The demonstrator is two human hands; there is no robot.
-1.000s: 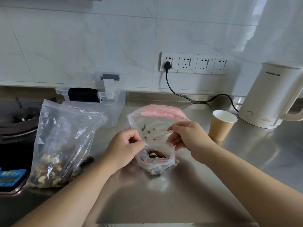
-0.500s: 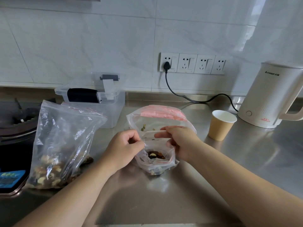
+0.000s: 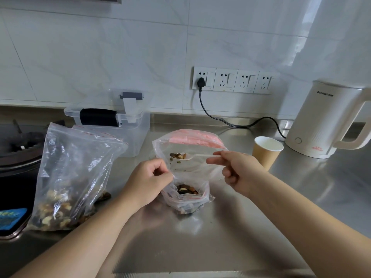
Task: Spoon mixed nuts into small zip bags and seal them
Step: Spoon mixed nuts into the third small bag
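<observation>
A small clear zip bag [image 3: 186,199] stands open on the steel counter [image 3: 220,247] with mixed nuts in its bottom. My left hand [image 3: 148,181] pinches the bag's left rim and holds it open. My right hand [image 3: 239,171] grips the handle of a white plastic spoon [image 3: 200,155], held level just above and behind the small bag. The spoon's bowl, at its left end, is heaped with nuts [image 3: 177,156]. A large clear zip bag of mixed nuts [image 3: 68,177] stands open at the left.
Behind the small bag lies a clear pack of zip bags with pink strips [image 3: 192,139]. A paper cup [image 3: 267,151] and a white kettle [image 3: 325,121] with its black cord stand at the right. A lidded plastic box [image 3: 112,119] sits at the back; a stove [image 3: 16,149] is at far left.
My right hand has lifted up and to the right from the small bag's mouth. The spoon now shows level with nuts in its bowl. My left hand has kept its pinch on the rim.
</observation>
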